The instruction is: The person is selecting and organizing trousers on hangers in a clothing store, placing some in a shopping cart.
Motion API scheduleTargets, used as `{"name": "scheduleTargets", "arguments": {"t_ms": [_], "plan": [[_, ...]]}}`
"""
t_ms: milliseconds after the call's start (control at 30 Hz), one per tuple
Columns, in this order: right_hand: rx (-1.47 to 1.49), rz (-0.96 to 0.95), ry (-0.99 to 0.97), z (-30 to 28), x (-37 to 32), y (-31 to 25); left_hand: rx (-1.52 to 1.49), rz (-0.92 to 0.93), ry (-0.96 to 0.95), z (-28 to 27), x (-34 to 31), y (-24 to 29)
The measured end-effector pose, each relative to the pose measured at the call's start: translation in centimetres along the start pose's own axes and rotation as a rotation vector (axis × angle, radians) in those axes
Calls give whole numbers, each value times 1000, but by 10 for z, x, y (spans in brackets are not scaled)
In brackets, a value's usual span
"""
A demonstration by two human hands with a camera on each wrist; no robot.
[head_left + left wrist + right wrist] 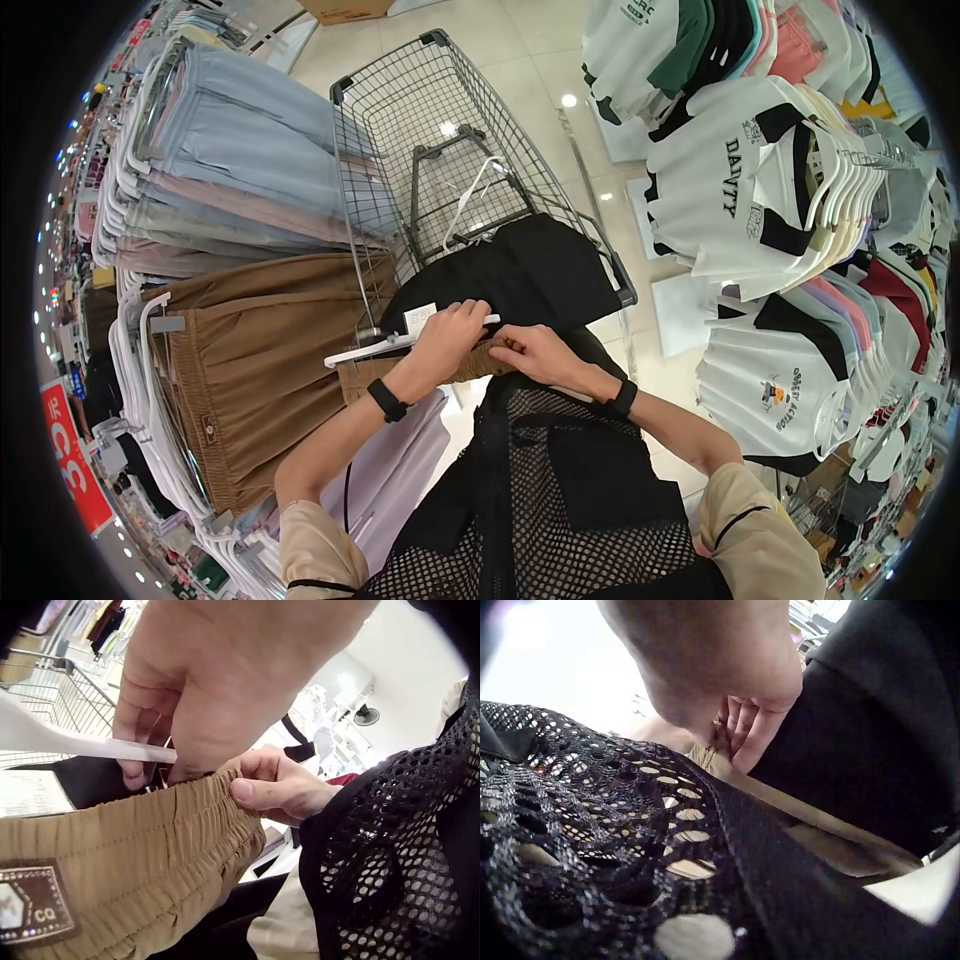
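Note:
A tan garment with a gathered elastic waistband (150,840) hangs from a white hanger (372,350). The left hand (447,342) curls its fingers round the hanger near its right end, close to the waistband. At the waistband's right end, the right hand (545,357) pinches the fabric between thumb and fingers; the left wrist view shows that thumb on the gathers. A white tag (420,318) lies beside the hanger. In the right wrist view the right hand (727,690) holds a bunched tan edge (802,806).
A wire shopping cart (440,140) stands ahead, with a black garment (520,270) over its near end. Racks of blue trousers (250,120) and brown trousers (270,350) line the left. White printed shirts (720,180) hang on the right. Pale tiled floor (520,40) shows beyond the cart.

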State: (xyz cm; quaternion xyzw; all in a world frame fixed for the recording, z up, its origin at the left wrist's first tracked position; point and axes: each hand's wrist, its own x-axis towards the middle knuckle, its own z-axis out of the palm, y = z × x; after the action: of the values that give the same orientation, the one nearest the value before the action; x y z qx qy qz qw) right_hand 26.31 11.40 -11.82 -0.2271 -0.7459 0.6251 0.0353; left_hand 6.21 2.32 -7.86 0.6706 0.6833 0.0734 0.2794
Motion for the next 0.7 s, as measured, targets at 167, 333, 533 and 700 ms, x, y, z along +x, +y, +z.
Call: {"name": "scheduleTargets", "arguments": {"t_ms": [167, 333, 533, 700], "plan": [[59, 45, -46, -6, 2, -7, -154, 34, -30, -2, 3, -4], [60, 52, -101, -13, 5, -11, -28, -8, -39, -8, -4, 15], [80, 84, -132, -14, 7, -8, -117, 28, -58, -16, 4, -6], [125, 57, -127, -10, 6, 0, -381, -46, 30, -27, -8, -9]]}}
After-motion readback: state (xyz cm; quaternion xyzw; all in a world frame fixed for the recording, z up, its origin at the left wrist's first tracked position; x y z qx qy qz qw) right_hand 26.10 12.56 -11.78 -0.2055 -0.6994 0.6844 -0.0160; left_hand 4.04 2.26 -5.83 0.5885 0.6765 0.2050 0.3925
